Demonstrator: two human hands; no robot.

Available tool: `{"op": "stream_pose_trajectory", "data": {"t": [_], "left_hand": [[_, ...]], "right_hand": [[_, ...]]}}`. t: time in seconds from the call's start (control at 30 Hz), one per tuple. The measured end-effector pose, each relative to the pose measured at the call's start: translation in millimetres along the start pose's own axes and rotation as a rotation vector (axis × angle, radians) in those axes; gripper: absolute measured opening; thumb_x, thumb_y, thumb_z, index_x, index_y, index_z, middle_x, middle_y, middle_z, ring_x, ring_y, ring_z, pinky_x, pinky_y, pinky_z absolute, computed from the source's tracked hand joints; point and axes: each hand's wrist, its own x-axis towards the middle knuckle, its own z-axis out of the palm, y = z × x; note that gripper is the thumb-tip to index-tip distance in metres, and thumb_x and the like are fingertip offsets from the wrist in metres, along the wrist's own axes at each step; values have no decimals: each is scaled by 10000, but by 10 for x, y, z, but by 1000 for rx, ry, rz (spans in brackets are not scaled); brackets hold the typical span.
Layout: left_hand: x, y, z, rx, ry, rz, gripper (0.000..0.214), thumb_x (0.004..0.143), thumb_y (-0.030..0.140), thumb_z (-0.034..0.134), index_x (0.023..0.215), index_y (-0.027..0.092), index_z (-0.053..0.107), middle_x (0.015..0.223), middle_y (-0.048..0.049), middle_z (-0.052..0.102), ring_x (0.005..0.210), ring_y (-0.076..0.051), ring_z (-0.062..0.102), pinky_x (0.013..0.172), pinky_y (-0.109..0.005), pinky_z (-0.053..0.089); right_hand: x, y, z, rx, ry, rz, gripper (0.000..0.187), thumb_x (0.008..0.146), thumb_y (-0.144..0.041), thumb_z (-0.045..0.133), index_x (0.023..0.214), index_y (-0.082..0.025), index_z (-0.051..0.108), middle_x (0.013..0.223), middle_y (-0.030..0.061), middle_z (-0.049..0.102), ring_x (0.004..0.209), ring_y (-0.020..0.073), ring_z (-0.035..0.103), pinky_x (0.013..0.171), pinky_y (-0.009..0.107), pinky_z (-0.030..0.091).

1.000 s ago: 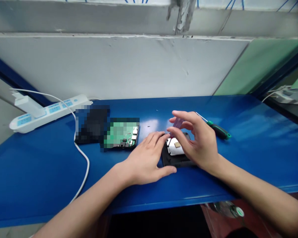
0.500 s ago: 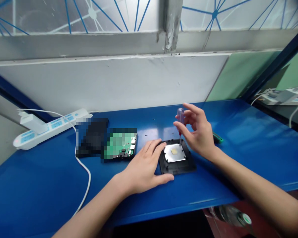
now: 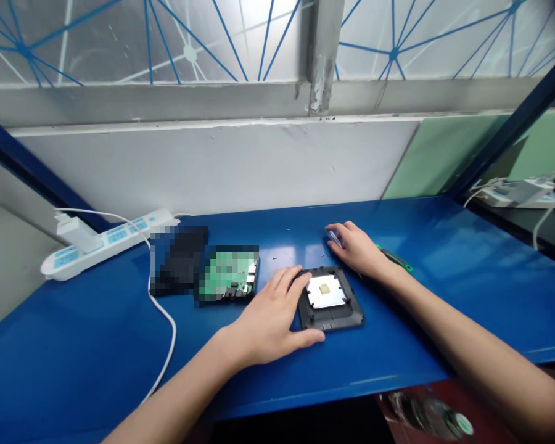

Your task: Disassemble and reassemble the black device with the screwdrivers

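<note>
A black plastic cover (image 3: pixel 337 320) lies flat, with a shiny metal plate (image 3: pixel 337 297) fixed in it and a small tan pad (image 3: pixel 324 288) on the plate. My left hand (image 3: pixel 272 317) rests at the cover's left side, fingers and thumb spread, the index fingertip over its edge. Beyond the cover's far right corner, my right hand (image 3: pixel 358 248) is low over the table, closed round a screwdriver (image 3: pixel 335 238) with a clear purplish handle. Most of the screwdriver is hidden by the fingers. Small screws (image 3: pixel 322 254) lie behind the cover.
Left of the cover is a green circuit board (image 3: pixel 226 274) in a black housing, partly pixelated, beside a dark block (image 3: pixel 182 259). A power strip (image 3: pixel 115 237) and white cable (image 3: pixel 172 333) lie farther left. A green-and-black tool (image 3: pixel 398 259) lies by my right wrist.
My right hand has moved off the metal plate with the screwdriver, lowering it from upright to the table beyond the cover. My left hand stays at the cover. The view has tilted slightly upward.
</note>
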Motion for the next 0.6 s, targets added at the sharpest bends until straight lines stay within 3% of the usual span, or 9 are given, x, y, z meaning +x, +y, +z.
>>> {"op": "stream_pose_trajectory", "data": {"t": [0.17, 0.4, 0.6], "left_hand": [[2, -7, 6, -31, 3, 0, 961, 810, 630, 729, 1552, 178, 317, 1632, -153, 312, 1528, -346, 241, 1240, -523, 289], [-10, -11, -5, -58, 32, 15, 945, 802, 619, 730, 1550, 212, 319, 1619, -139, 328, 1518, -350, 259, 1234, -535, 298], [44, 28, 15, -20, 34, 19, 928, 816, 604, 714, 1555, 202, 322, 1610, -133, 371, 1518, -353, 263, 1238, -546, 283]], "right_hand": [[-13, 9, 13, -13, -4, -13, 420, 956, -301, 547, 1335, -129, 604, 1079, 143, 560, 910, 251, 647, 946, 426, 539], [1, -77, -113, 36, 254, -25, 464, 988, -459, 501, 1291, -133, 635, 1076, 146, 571, 1024, 296, 634, 982, 479, 520], [5, -58, -90, 0, 273, -70, 384, 987, -432, 513, 1201, -161, 681, 1030, 143, 598, 1036, 311, 585, 974, 502, 507]]}}
